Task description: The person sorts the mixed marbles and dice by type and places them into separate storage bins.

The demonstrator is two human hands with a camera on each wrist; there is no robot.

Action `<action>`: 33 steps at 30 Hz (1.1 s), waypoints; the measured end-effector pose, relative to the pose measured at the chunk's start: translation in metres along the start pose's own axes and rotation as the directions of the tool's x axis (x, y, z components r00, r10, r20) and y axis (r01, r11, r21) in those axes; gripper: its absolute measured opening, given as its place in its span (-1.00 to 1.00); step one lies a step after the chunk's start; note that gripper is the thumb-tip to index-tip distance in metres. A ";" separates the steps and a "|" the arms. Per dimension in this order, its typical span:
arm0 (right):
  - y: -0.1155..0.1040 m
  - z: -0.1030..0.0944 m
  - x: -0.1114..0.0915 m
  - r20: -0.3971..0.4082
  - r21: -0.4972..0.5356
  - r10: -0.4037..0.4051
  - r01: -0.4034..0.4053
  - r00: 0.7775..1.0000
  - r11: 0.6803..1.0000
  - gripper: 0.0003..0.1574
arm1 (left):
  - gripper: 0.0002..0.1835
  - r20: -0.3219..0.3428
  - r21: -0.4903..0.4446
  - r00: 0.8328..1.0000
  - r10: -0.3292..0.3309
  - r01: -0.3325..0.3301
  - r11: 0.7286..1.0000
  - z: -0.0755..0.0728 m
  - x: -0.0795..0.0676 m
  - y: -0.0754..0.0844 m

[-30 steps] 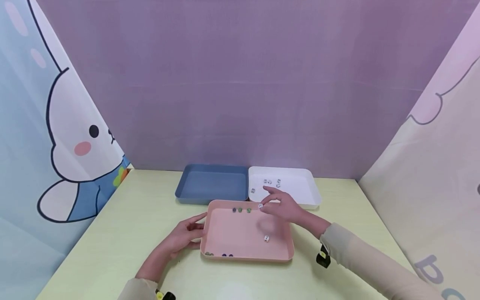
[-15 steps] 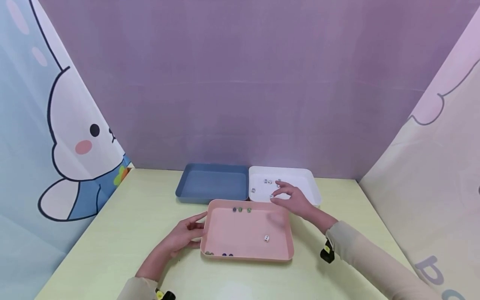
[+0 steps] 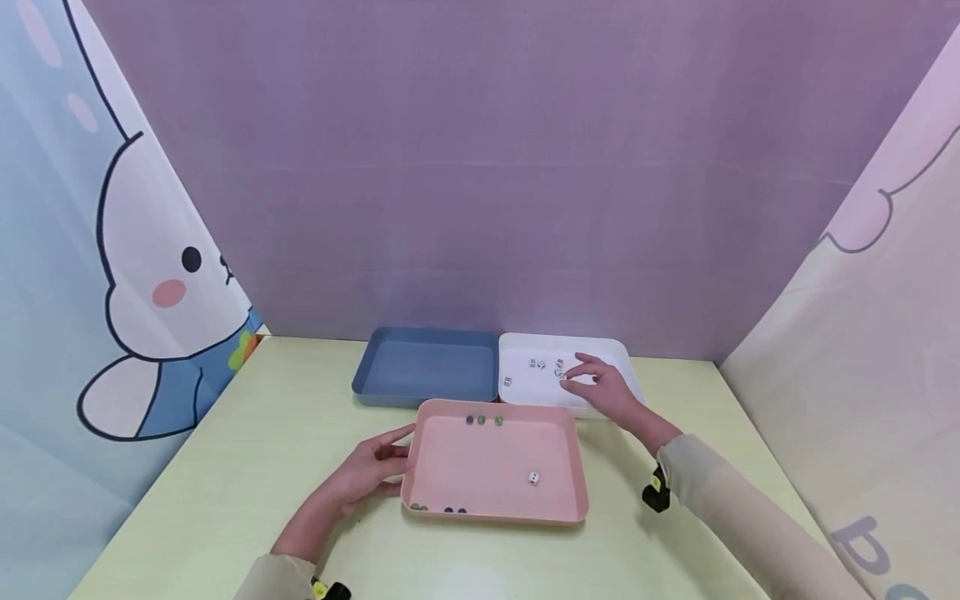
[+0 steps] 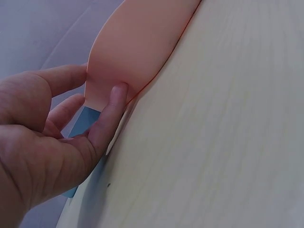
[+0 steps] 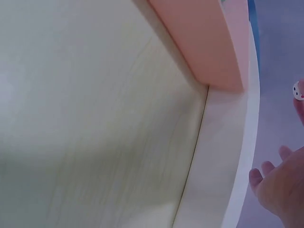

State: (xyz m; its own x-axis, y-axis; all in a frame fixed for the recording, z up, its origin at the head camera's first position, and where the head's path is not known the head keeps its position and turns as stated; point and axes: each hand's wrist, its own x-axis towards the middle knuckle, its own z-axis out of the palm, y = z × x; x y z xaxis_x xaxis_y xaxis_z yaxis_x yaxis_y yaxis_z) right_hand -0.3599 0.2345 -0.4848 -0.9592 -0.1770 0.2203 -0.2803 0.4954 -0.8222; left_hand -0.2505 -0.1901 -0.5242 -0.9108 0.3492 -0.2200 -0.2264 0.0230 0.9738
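My right hand (image 3: 609, 393) is over the white tray (image 3: 611, 358), pinching a white die (image 5: 298, 91) between thumb and forefinger. Several dice (image 3: 542, 365) lie in that tray, near the fingertips and to their left. At the left end of the pink tray (image 3: 480, 467), my left hand (image 3: 367, 473) touches the outer wall; in the left wrist view its thumb and fingertips rest on that wall. One white die (image 3: 534, 478) sits toward the right inside the pink tray. Small glass marbles lie along its far edge, such as a green marble (image 3: 481, 420), and in its front left.
A blue tray (image 3: 423, 367) stands left of the white one, side by side with it. Both are behind the pink tray on the pale wooden table (image 3: 300, 400). A purple backdrop (image 3: 480, 183) rises at the table's back edge, with printed cloths on both sides.
My right hand has carried the die from above the pink tray's far edge rightward and away, over the white tray. The left hand and the pink tray have stayed put.
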 end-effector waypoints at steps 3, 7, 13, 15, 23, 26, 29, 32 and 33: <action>0.005 -0.002 0.004 -0.022 0.010 0.014 -0.014 1.000 1.000 -0.70 | -0.25 0.001 0.002 1.000 0.004 -0.004 1.000 0.000 -0.001 0.000; 0.009 -0.005 0.009 -0.044 0.009 0.029 -0.029 0.999 1.000 -0.68 | -0.26 0.001 0.006 1.000 0.005 -0.005 1.000 0.000 0.000 0.001; 0.015 -0.009 0.016 -0.055 -0.002 0.066 -0.066 0.996 0.998 -0.62 | -0.25 0.011 -0.002 1.000 0.007 -0.007 1.000 -0.001 0.000 0.000; 0.018 -0.009 0.018 -0.070 -0.019 0.079 -0.080 0.994 0.997 -0.61 | -0.25 0.020 -0.008 1.000 0.012 -0.012 1.000 -0.002 0.000 -0.001; 0.033 -0.011 0.031 -0.161 0.011 0.131 -0.131 0.978 0.991 -0.55 | -0.27 0.011 0.001 1.000 0.022 -0.022 1.000 -0.004 0.000 -0.005; 0.035 -0.013 0.035 -0.192 0.041 0.161 -0.156 0.968 0.987 -0.52 | -0.27 0.019 0.000 0.999 0.029 -0.029 1.000 -0.004 0.000 -0.005; 0.035 -0.016 0.037 -0.210 0.054 0.193 -0.186 0.958 0.981 -0.50 | -0.26 0.026 0.001 0.999 0.031 -0.031 1.000 -0.003 0.000 -0.005; 0.036 -0.019 0.038 -0.222 0.052 0.205 -0.198 0.953 0.979 -0.49 | -0.26 0.021 0.002 0.999 0.030 -0.030 1.000 -0.002 0.000 -0.004; 0.036 -0.019 0.039 -0.231 0.051 0.205 -0.199 0.951 0.979 -0.50 | -0.26 0.023 0.001 0.999 0.027 -0.027 1.000 -0.002 0.000 -0.003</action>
State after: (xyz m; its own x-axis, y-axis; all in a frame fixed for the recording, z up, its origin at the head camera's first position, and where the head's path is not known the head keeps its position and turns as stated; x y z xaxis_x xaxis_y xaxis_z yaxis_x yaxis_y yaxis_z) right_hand -0.4079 0.2621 -0.4961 -0.9783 0.1297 0.1618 -0.0816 0.4767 -0.8753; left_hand -0.2505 -0.1916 -0.5276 -0.9085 0.3709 -0.1924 -0.2015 0.0144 0.9794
